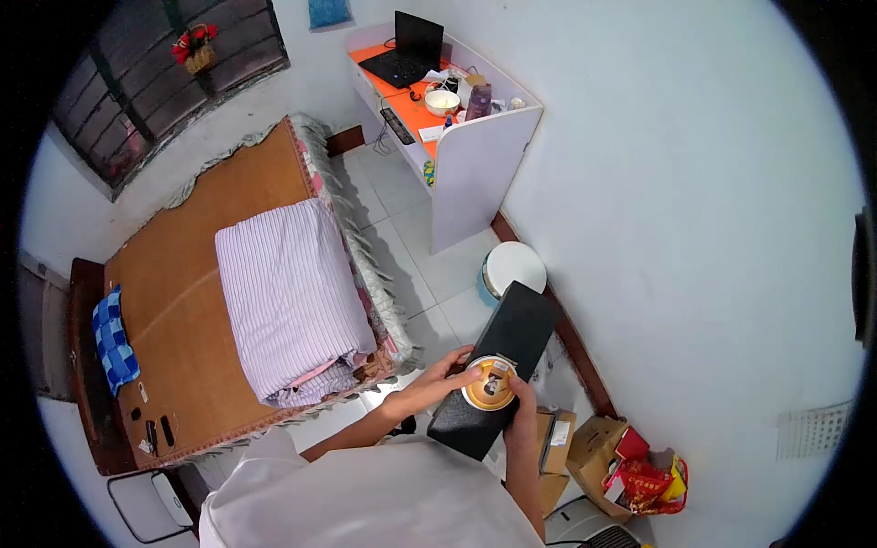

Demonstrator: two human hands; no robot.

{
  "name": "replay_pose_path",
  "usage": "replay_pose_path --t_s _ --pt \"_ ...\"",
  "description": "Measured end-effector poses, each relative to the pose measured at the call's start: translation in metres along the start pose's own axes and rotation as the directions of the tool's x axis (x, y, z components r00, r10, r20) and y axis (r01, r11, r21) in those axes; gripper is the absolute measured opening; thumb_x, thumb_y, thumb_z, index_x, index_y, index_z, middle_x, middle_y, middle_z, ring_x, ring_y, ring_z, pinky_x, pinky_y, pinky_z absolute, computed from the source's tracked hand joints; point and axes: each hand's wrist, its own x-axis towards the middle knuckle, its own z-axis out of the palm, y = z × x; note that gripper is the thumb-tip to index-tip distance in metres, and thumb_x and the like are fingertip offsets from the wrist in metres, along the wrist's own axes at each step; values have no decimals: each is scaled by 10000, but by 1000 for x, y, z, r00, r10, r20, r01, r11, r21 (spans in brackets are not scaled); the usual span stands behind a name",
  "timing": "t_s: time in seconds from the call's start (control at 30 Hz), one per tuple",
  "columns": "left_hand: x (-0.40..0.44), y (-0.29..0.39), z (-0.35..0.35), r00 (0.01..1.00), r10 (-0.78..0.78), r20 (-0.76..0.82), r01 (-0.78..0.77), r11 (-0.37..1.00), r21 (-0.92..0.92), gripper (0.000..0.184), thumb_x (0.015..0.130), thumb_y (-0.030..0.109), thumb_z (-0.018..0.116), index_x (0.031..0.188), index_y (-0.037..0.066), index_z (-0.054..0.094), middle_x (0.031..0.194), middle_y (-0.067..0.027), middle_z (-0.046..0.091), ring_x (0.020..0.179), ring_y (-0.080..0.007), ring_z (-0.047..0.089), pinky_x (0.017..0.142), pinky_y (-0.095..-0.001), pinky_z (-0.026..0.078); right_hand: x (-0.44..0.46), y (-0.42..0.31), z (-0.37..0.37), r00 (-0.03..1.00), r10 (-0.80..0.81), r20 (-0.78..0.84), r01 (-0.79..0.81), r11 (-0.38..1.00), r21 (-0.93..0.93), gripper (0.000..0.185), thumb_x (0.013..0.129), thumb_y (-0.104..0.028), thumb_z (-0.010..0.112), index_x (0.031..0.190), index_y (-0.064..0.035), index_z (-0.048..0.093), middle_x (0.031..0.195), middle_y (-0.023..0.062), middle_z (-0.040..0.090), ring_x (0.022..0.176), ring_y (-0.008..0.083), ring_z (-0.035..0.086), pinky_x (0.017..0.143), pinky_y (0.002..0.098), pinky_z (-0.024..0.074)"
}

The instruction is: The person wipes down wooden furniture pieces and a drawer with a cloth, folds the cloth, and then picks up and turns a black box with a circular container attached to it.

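Note:
A long black box [521, 321] is held in front of my body, tilted across the view. On it lies a round gold-and-white container [491, 383] with a small dark picture and a label on its lid. My left hand [440, 378] grips the box from the left, with its thumb resting on the round container. My right hand [522, 413] holds the box's right side, its thumb at the container's right edge. The fingers under the box are mostly hidden.
A bed [196, 279] with a folded striped quilt [288, 292] stands to the left. Ahead is a desk [480, 183] with a laptop [408, 57]. A white-lidded bucket [514, 267] sits beyond the box. Cardboard boxes [592, 447] and a red bag [647, 481] lie at lower right.

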Motion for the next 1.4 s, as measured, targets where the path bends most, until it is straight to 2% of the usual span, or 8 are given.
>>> replay_pose_path --t_s 0.27,0.4,0.5,0.9,1.1,1.17,1.33,1.4 --pt "59 3 41 994 31 -106 -35 999 -31 813 909 495 608 1480 20 276 1415 -194 415 1297 -263 404 1077 -328 308 46 -65 -19 999 53 9 -53 999 12 559 829 -250 649 1264 48 466 1147 151 599 1008 247 625 905 357 497" --pt "80 5 34 985 -9 -171 1 999 -45 784 922 443 609 1477 4 272 1427 -196 399 1305 -265 400 1090 -334 298 80 -63 -28 994 94 47 -92 995 -45 721 789 -322 706 1344 26 403 1213 154 561 1099 260 575 966 361 455" --pt "98 25 19 980 -24 -197 12 998 -62 758 933 420 599 1476 5 271 1449 -195 371 1339 -271 366 1105 -352 284 96 -76 4 996 80 50 -75 993 -92 578 829 -364 643 1242 16 500 1140 119 609 1067 201 600 970 328 455" --pt "250 76 -76 998 65 -19 -68 984 -164 697 948 343 600 1485 49 268 1458 -180 355 1359 -267 336 1124 -365 257 240 -127 60 984 111 -139 -120 991 -64 770 755 -279 735 1365 20 373 1259 163 535 1175 269 535 1011 371 420" --pt "291 126 -124 994 93 -51 -100 986 -136 646 993 360 507 1497 56 243 1463 -167 349 1364 -255 319 1129 -349 237 280 -149 108 995 58 -79 -69 987 -145 935 713 -325 740 1438 43 278 1261 202 532 1152 297 553 997 387 434" --pt "309 148 -133 986 79 -147 -104 980 -172 670 1000 399 475 1504 48 207 1439 -171 366 1343 -244 335 1123 -352 244 297 -157 117 997 71 36 -61 971 -231 958 704 -348 752 1439 41 277 1273 201 526 1156 286 550 994 382 433" --pt "373 173 -168 811 91 -578 -313 902 -298 785 851 218 744 1435 -13 274 1240 -172 534 1079 -210 568 880 -298 493 343 -178 151 958 204 200 -73 851 -520 1089 696 -423 755 1487 57 180 1426 243 389 1287 308 436 1083 380 322" --pt "385 183 -198 799 73 -597 -289 917 -274 781 839 226 757 1423 -9 294 1205 -169 552 1038 -202 585 853 -296 506 362 -184 170 931 277 239 -125 855 -504 1089 698 -425 755 1485 61 180 1438 252 371 1305 313 413 1092 381 308"
